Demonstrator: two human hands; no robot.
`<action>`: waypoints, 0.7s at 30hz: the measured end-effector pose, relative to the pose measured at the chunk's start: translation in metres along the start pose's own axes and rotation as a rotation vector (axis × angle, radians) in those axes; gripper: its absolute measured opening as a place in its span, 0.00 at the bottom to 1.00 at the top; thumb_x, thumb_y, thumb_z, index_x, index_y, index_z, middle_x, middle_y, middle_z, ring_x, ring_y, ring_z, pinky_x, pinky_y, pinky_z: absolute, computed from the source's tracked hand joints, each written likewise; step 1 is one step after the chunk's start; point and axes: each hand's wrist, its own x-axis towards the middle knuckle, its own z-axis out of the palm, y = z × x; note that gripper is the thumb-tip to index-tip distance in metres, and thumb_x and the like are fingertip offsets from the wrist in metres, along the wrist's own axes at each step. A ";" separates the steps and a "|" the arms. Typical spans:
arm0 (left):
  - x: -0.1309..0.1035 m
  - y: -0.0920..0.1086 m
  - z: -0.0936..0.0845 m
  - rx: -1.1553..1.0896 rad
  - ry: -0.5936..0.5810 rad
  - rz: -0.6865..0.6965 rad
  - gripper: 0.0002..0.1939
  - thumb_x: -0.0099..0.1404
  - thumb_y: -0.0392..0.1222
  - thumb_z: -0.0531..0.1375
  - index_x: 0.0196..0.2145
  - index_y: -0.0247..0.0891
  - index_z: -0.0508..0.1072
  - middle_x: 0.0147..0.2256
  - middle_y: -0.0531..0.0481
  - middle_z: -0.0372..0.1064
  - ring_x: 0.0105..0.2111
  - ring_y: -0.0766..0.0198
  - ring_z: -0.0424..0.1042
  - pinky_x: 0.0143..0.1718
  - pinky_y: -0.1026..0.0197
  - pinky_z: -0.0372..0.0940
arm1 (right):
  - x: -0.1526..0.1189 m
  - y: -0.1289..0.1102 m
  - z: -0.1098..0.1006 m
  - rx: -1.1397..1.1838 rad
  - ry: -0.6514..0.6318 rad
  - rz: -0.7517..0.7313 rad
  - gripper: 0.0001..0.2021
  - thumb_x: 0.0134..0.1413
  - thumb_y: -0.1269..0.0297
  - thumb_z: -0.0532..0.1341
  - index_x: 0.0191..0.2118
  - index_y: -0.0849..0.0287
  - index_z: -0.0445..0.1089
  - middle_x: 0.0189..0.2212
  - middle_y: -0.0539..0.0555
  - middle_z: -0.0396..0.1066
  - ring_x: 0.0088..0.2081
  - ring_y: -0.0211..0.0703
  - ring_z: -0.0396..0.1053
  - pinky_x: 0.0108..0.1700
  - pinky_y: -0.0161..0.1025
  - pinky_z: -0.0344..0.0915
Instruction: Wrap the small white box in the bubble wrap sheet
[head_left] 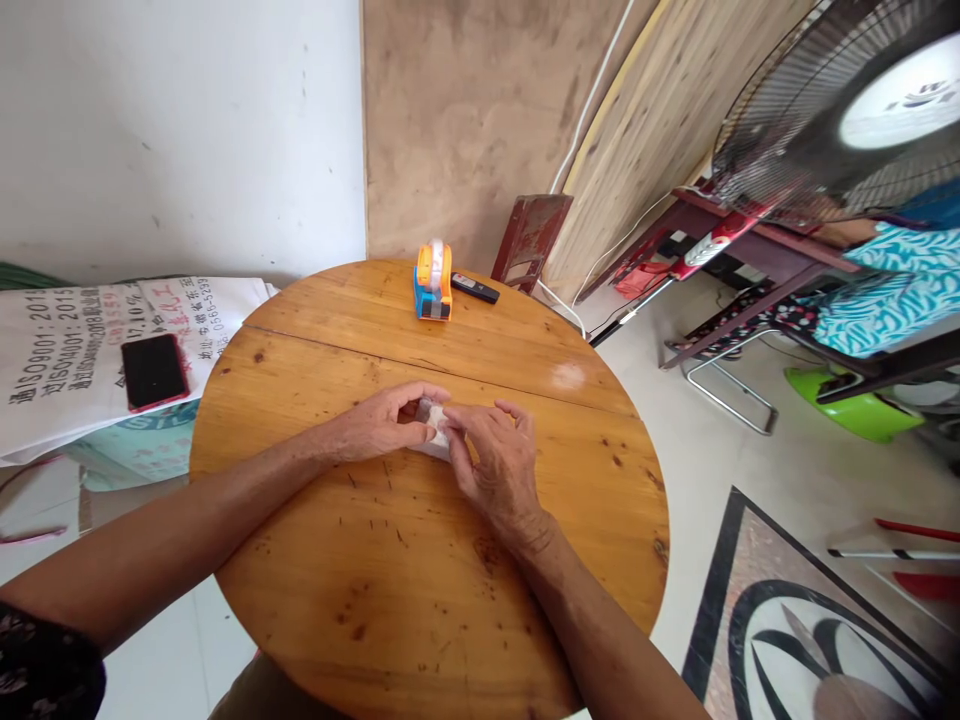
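A small whitish, box-like thing (433, 448) rests at the middle of the round wooden table (360, 560). My left hand (386, 425) closes round its left side, thumb in front and fingers behind. My right hand (495, 460) is on the right side, with thumb and forefinger pinched together at the thing's upper edge and the other fingers curled. Both hands cover much of it, so its exact kind cannot be made out. Farther back stands an orange and blue tape dispenser (433, 285) with a roll in it, and beside it lies a black oblong object (475, 288).
A dark phone (155, 372) lies on a printed white sack (67, 350) left of the table. Behind the table is a red-brown wooden chair (529, 240). A large fan (840, 110) stands at the right, with a person in a patterned blue garment (892, 290) beyond.
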 end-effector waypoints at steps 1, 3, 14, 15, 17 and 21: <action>0.000 0.000 0.000 0.003 0.002 0.000 0.25 0.60 0.40 0.61 0.55 0.39 0.65 0.42 0.48 0.70 0.42 0.61 0.70 0.45 0.58 0.64 | 0.000 0.000 0.000 0.002 0.002 -0.001 0.07 0.59 0.72 0.58 0.42 0.55 0.68 0.37 0.52 0.79 0.37 0.42 0.73 0.53 0.47 0.55; 0.000 0.000 -0.001 0.012 0.008 -0.001 0.25 0.60 0.40 0.61 0.56 0.39 0.65 0.42 0.48 0.70 0.42 0.61 0.70 0.45 0.58 0.64 | 0.000 0.000 -0.001 0.007 0.005 -0.005 0.07 0.59 0.72 0.59 0.42 0.55 0.68 0.37 0.51 0.79 0.37 0.42 0.73 0.53 0.47 0.55; 0.000 0.002 0.000 -0.001 0.016 -0.013 0.26 0.60 0.40 0.61 0.56 0.38 0.65 0.46 0.45 0.71 0.45 0.58 0.70 0.47 0.55 0.64 | 0.000 0.000 -0.002 0.010 -0.031 0.000 0.08 0.59 0.73 0.58 0.43 0.55 0.68 0.36 0.52 0.78 0.38 0.43 0.72 0.53 0.47 0.55; -0.001 0.003 0.000 0.000 0.018 -0.012 0.26 0.60 0.40 0.61 0.56 0.38 0.65 0.45 0.46 0.71 0.45 0.58 0.70 0.47 0.56 0.64 | 0.000 0.000 -0.002 0.009 -0.028 -0.004 0.09 0.59 0.73 0.58 0.43 0.55 0.68 0.36 0.52 0.78 0.38 0.43 0.72 0.53 0.47 0.55; -0.001 0.004 0.000 -0.002 0.022 -0.010 0.26 0.59 0.39 0.62 0.55 0.38 0.65 0.44 0.46 0.71 0.44 0.59 0.70 0.47 0.56 0.64 | -0.001 0.001 -0.002 0.017 -0.017 -0.011 0.10 0.58 0.73 0.58 0.45 0.56 0.67 0.37 0.53 0.78 0.39 0.43 0.72 0.54 0.48 0.55; -0.001 0.005 0.000 -0.012 0.016 -0.004 0.26 0.59 0.39 0.62 0.55 0.37 0.66 0.44 0.47 0.71 0.44 0.59 0.70 0.47 0.57 0.64 | 0.000 0.004 -0.007 0.059 0.010 -0.003 0.11 0.55 0.71 0.59 0.45 0.55 0.67 0.36 0.53 0.77 0.39 0.45 0.72 0.53 0.49 0.55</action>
